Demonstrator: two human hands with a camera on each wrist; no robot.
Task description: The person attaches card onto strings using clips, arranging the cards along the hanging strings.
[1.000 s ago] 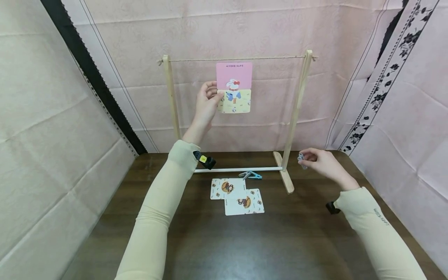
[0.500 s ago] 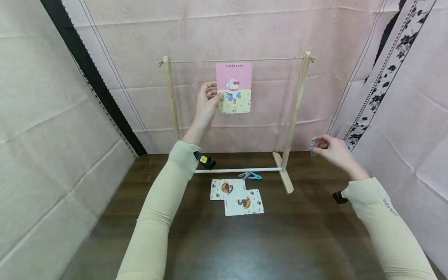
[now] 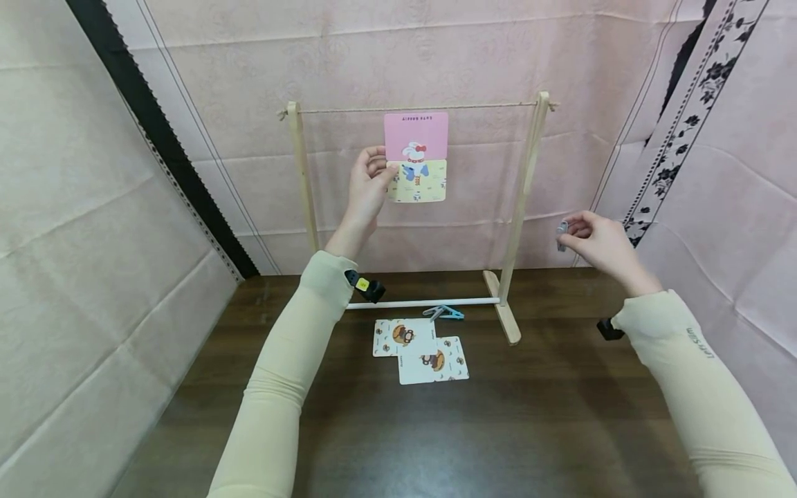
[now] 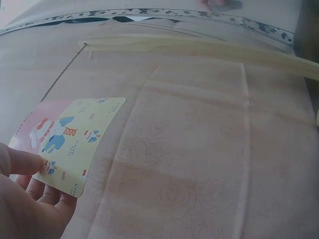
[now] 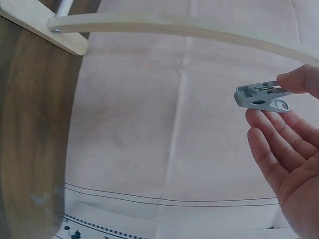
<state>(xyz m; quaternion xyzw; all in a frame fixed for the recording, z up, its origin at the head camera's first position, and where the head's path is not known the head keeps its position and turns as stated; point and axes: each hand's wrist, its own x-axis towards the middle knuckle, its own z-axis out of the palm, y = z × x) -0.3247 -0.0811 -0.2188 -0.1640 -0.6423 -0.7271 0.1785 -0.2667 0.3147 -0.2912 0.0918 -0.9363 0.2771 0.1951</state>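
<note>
My left hand [image 3: 367, 183] pinches the left edge of a pink and yellow card [image 3: 416, 138] with a rabbit picture, printed upside down. The card's top edge is just below the string [image 3: 486, 106] of a wooden rack, overlapping it closely in the head view; whether they touch I cannot tell. In the left wrist view, the thumb [image 4: 22, 162] lies on the card's face. Out to the right of the rack, my right hand [image 3: 600, 245] holds a grey clothespin [image 5: 261, 96] between thumb and fingers, its jaws pointing away from the palm.
The rack's right post [image 3: 526, 180] stands between the hands, on a wooden foot [image 3: 507, 318]. A white bar [image 3: 423, 302] runs low across it. Two white cards [image 3: 432, 366] overlap on the brown table [image 3: 498, 429], with blue and grey clothespins [image 3: 450, 312] behind them.
My right hand has risen and moved right with the clothespin still in its fingers. The left hand and its card have stayed in place.
</note>
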